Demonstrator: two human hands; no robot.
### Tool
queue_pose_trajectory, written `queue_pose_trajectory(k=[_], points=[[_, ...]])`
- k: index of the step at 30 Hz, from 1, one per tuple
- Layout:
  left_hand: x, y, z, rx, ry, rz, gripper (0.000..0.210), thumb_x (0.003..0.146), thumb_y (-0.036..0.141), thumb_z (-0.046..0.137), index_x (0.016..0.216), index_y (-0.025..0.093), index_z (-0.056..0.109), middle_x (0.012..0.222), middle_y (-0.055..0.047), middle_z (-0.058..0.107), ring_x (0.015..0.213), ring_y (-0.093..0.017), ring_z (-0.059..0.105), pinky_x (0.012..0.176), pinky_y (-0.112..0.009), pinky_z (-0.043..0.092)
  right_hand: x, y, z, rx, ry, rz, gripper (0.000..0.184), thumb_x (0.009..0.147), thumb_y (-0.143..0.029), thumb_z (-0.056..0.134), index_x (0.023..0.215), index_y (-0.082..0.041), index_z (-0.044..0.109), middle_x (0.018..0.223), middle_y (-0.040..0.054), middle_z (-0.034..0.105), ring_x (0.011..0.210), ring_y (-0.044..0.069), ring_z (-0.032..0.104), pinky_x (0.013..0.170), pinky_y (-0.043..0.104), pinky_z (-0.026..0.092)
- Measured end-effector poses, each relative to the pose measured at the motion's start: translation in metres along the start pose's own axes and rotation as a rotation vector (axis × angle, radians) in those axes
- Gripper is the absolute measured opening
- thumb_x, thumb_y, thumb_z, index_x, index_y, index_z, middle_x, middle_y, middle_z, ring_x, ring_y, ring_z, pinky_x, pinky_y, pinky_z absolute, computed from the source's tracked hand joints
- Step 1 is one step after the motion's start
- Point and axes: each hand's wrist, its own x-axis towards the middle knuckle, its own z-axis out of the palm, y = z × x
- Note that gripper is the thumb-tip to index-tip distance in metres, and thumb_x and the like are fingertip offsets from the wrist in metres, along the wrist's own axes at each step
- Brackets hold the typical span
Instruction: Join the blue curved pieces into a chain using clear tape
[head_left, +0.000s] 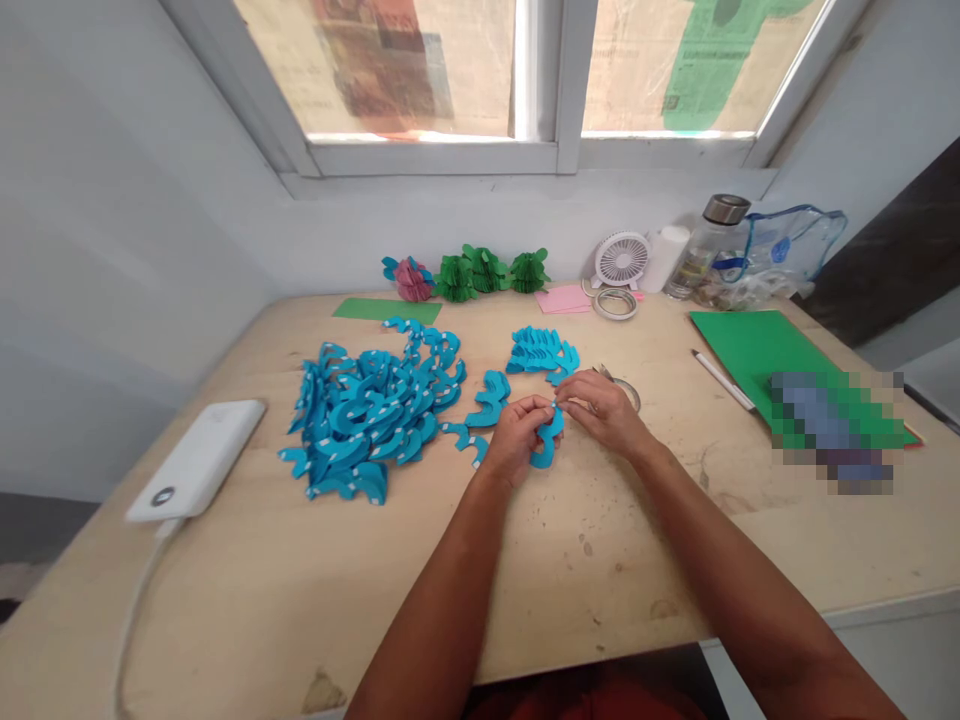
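Observation:
My left hand (519,438) is closed around a curved blue paper piece (546,445) above the middle of the table. At the top end of that piece, the fingers of my right hand (604,412) are pinched together near a small white spot; whether they grip the paper or something tiny, I cannot make out. Left of my hands lies a large heap of blue paper pieces (367,410), many with small white squares on them. A few loose blue pieces (491,395) rest beside my left hand. Behind my hands sits a fanned blue stack (541,352).
A tape roll (626,392) lies partly behind my right hand, another tape roll (615,303) farther back. Green folded-paper figures (484,270), a small fan (622,260) and a bottle (705,250) line the wall. Green sheets (750,350) and a pen (721,378) are right; a power bank (199,460) left.

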Motion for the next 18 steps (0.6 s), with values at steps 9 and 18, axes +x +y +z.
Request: queue_pose_trajectory(k=[9, 18], points=[[-0.0007, -0.0001, -0.0006, 0.024, -0.007, 0.012, 0.017, 0.063, 0.030, 0.061, 0.067, 0.016, 0.051, 0.047, 0.002, 0.054, 0.041, -0.011, 0.051, 0.039, -0.020, 0.030, -0.0006, 0.0007, -0.0017, 0.006, -0.019, 0.010, 0.008, 0.085, -0.023, 0.051, 0.084, -0.020, 0.058, 0.086, 0.0068, 0.064, 0.085, 0.019, 0.057, 0.075, 0.033, 0.044], [0.0011, -0.0028, -0.0025, 0.011, -0.030, 0.033, 0.017, 0.066, 0.031, 0.059, 0.068, 0.016, 0.051, 0.049, 0.001, 0.056, 0.042, -0.011, 0.051, 0.040, -0.020, 0.032, -0.0002, -0.0002, -0.0022, -0.001, -0.021, 0.002, 0.009, 0.086, -0.023, 0.050, 0.084, -0.020, 0.058, 0.085, 0.0067, 0.064, 0.084, 0.019, 0.057, 0.074, 0.033, 0.044]])
